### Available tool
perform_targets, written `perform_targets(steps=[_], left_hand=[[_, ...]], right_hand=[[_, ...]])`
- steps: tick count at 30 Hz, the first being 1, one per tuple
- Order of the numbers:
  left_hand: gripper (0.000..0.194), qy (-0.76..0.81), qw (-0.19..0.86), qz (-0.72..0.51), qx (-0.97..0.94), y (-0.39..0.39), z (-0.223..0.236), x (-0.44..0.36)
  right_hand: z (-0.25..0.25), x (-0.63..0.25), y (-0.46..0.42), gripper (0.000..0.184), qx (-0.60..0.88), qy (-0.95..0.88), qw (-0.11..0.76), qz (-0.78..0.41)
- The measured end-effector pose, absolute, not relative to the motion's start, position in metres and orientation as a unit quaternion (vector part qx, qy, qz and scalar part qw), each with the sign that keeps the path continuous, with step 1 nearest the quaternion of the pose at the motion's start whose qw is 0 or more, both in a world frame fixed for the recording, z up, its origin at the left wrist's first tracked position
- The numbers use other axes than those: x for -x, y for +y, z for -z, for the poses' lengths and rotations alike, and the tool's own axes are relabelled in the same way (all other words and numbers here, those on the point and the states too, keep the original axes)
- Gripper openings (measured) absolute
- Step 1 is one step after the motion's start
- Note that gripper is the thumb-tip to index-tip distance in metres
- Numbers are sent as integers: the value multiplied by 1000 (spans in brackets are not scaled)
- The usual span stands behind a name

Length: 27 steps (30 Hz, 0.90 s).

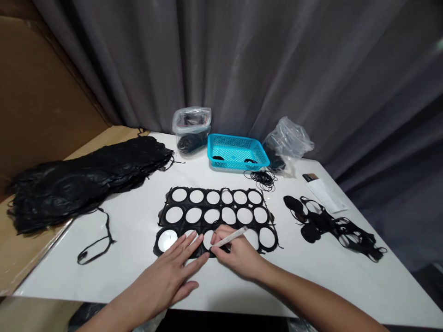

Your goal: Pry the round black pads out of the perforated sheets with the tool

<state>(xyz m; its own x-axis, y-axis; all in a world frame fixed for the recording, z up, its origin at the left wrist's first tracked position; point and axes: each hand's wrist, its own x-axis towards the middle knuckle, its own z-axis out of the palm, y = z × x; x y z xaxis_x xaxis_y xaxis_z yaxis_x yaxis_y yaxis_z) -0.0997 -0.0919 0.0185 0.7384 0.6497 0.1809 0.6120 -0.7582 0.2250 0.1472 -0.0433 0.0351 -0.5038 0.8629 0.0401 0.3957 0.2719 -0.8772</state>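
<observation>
White Tool [232, 237] Meets Black Sheet [220, 206] at the Bench [128, 281]

The right hand [235, 251] pinches the slim white tool between its fingers, tip angled down at the front row of the sheet, which lies flat mid-bench with round openings in three rows. The left hand [175, 269] rests on that same row, its fingers open and spread, just beside the right. Beyond the sheet sits a blue basket [233, 165] near tangled black loops [265, 180]; a black stack [86, 180] lies at left
</observation>
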Motion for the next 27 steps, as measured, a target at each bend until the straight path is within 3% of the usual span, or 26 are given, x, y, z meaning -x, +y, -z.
perform_targets(steps=[4,9,11,15,18,23,27], left_hand=[[67,343,74,-116,-929,-92,-19,100],[69,348,83,-107,-928,-92,-18,100],[69,351,80,-107,-927,-92,-14,101],[72,354,61,-107,-927,-96,-9,104],[73,351,52,-111,-928,-99,-14,105],[63,392,55,-122,-910,-80,-32,96],[56,386,71,-135,-910,-51,-28,91]], right_hand=[[-30,-147,-52,14,398,-796,268,-369],[-21,-146,-61,13,282,-921,221,-152],[-22,-153,-43,14,296,-920,226,-121],[-34,-182,21,17,506,-786,325,-142],[-42,-194,53,23,580,-703,353,-211],[-40,-169,39,17,497,-659,328,-459],[-37,-147,17,11,437,-696,269,-502]])
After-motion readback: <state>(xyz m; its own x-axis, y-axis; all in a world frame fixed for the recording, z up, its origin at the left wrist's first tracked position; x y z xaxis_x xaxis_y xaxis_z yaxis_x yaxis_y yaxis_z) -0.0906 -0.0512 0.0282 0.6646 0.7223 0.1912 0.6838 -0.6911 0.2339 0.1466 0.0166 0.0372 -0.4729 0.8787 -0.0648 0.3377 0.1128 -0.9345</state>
